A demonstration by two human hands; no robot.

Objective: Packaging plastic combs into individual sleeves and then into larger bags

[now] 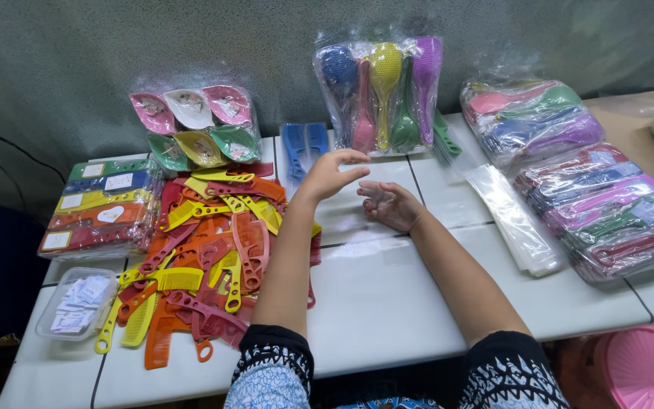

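- Left hand (330, 173) is hovering open, fingers curved, holding nothing.
- Right hand (389, 203) is resting palm-up, empty, on the white table (387, 303).
- Loose combs (198, 265) are lying just left; lower ones are hidden by overlap.
- Blue combs (304, 145) beyond are blurring behind plastic.

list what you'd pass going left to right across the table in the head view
clear plastic tub → pile of loose combs → left hand → right hand → stack of clear sleeves → bagged combs

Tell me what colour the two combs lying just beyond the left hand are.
Blue combs, clearest in the head view.
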